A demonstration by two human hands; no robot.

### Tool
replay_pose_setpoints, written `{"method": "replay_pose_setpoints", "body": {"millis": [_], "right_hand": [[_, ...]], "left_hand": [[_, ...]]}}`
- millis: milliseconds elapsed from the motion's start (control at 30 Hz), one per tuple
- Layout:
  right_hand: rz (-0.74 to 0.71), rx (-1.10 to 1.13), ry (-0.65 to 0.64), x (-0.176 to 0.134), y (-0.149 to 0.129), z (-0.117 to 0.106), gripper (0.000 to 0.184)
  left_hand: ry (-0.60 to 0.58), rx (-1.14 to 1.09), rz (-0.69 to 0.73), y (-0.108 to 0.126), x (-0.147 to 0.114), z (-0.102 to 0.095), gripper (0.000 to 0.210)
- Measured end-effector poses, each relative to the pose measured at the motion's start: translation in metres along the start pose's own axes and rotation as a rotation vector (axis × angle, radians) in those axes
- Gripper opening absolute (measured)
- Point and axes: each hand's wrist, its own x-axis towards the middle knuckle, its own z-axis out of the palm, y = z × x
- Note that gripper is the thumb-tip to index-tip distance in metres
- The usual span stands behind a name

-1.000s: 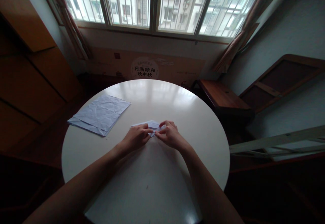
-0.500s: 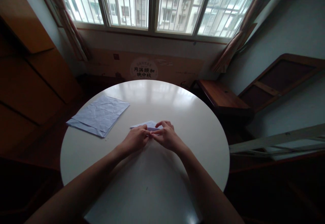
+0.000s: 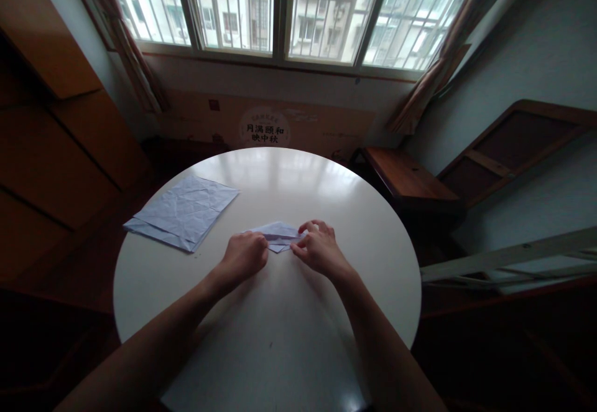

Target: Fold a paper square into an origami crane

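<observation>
A small folded sheet of pale paper (image 3: 280,234) lies near the middle of the white table, with a raised flap running across it and a pointed tip towards me. My left hand (image 3: 245,252) is closed on its left end, fingers curled and the thumb on the near side. At the right end, my right hand (image 3: 321,247) pinches the paper between bent fingers and thumb. Both ends of the folded paper are partly hidden by my hands.
Creased flat paper sheets (image 3: 184,211) lie on the left side of the round white table (image 3: 275,318). A brown wooden bench (image 3: 405,178) stands beyond the table to the right. Barred windows are ahead, and wooden cabinets (image 3: 51,150) line the left.
My hands have moved apart, left hand to the left and right hand to the right, along the paper. More of its middle and its near tip now show between them.
</observation>
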Motion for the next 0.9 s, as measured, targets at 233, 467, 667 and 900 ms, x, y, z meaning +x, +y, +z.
{"method": "replay_pose_setpoints", "body": {"millis": [233, 467, 667, 900], "right_hand": [[-0.060, 0.207, 0.004, 0.009, 0.014, 0.005, 0.026], [-0.110, 0.409, 0.122, 0.012, 0.019, 0.018, 0.020], [-0.135, 0.523, 0.003, 0.012, 0.013, 0.021, 0.027], [-0.260, 0.297, 0.128, 0.017, 0.020, 0.031, 0.038]], "left_hand": [[-0.010, 0.048, -0.061, -0.003, -0.002, -0.006, 0.025], [0.112, 0.039, 0.039, -0.003, -0.002, 0.001, 0.024], [0.160, -0.087, 0.027, -0.008, 0.004, 0.009, 0.039], [0.162, -0.212, 0.127, -0.008, 0.005, 0.021, 0.029]]}}
